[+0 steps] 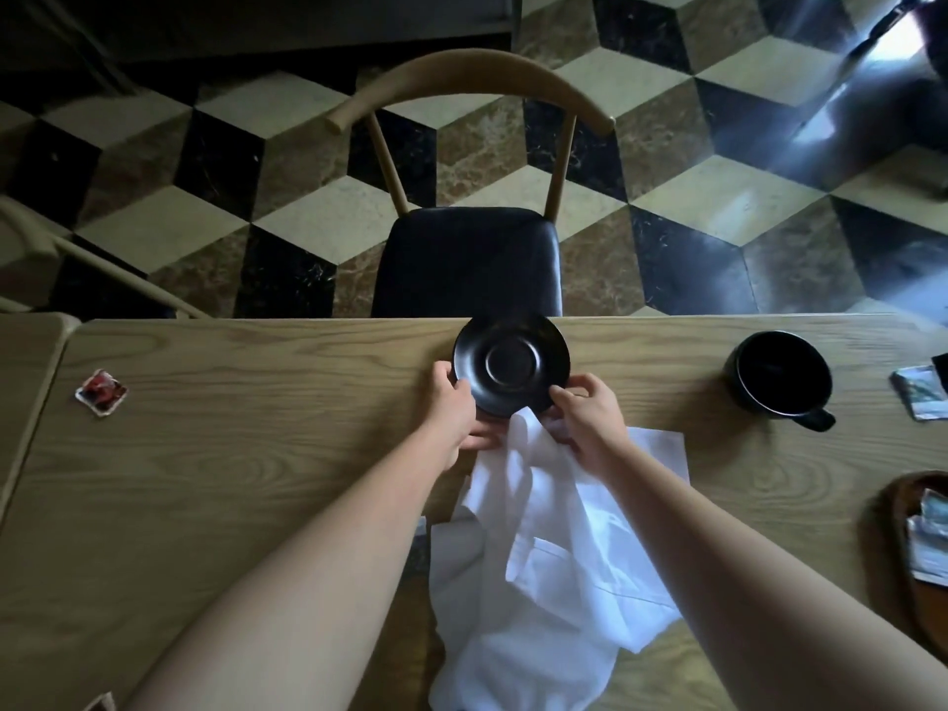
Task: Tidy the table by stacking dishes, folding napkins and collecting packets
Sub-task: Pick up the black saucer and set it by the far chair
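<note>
Saucer (511,364), black, at far edge of worktop (231,454), gripped from both sides. Left hand (456,410) curled round its left rim, thumb on top, fingers underneath. Right hand (585,415) pinching near-right rim w/ thumb + fingertips, also touching white napkin (554,531) bunched just below. Napkin crumpled, unfolded, trailing back under both forearms toward near edge. Black mug (777,374) well right of right hand, upright, handle toward near side. Beyond mug, packets (918,395) at frame edge. Wooden tray (918,546) near-right w/ more packets inside. Red jam packet (101,392) far left of left hand, alone. Chair (467,259) tucked beyond saucer.
</note>
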Action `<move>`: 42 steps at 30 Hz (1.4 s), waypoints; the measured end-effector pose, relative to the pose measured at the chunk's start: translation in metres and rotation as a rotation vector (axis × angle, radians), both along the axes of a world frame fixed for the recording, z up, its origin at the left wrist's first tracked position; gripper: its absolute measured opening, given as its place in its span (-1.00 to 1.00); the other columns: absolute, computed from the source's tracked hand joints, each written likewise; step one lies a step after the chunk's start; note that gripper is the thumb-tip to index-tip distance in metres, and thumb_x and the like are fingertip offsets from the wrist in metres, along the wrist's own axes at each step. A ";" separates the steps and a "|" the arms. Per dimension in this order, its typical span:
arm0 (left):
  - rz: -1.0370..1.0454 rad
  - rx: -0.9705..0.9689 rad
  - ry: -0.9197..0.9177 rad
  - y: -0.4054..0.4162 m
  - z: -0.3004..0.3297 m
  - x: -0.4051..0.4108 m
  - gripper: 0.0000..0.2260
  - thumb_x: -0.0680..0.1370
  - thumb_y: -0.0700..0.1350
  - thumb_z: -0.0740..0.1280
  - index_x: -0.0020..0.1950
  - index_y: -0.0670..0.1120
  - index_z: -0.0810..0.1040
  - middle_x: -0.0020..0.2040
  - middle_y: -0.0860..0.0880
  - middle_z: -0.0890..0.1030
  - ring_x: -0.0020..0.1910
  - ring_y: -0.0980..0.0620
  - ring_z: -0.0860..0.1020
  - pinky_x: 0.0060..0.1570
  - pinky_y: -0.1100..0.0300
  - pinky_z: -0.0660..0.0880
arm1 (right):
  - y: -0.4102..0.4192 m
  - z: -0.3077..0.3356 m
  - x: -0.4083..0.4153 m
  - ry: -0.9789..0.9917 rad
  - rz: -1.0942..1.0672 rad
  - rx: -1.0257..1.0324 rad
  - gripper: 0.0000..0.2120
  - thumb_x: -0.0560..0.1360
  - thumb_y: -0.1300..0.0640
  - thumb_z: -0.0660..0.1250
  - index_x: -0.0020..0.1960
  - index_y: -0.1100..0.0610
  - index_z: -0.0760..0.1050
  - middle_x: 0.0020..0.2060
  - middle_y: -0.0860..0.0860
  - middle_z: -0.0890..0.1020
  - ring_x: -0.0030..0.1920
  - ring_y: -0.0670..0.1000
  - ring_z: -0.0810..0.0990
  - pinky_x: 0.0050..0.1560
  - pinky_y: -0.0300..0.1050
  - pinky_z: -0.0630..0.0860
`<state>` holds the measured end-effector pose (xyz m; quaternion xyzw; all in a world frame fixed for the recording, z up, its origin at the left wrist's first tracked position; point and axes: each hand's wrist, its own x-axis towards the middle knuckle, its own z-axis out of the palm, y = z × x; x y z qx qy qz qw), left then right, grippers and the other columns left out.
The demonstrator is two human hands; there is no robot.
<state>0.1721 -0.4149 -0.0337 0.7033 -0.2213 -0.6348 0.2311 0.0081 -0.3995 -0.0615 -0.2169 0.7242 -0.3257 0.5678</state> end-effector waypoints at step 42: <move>0.048 -0.071 -0.094 0.006 -0.009 0.007 -0.79 0.65 -0.01 0.17 -0.02 -0.15 0.40 -0.24 -0.23 0.67 -0.42 -0.13 0.66 -0.40 0.10 0.59 | -0.001 0.011 0.005 -0.084 -0.031 0.044 -0.78 0.58 0.14 0.36 -0.01 0.33 0.55 -0.42 0.10 0.61 -0.47 0.01 0.61 -0.37 -0.12 0.61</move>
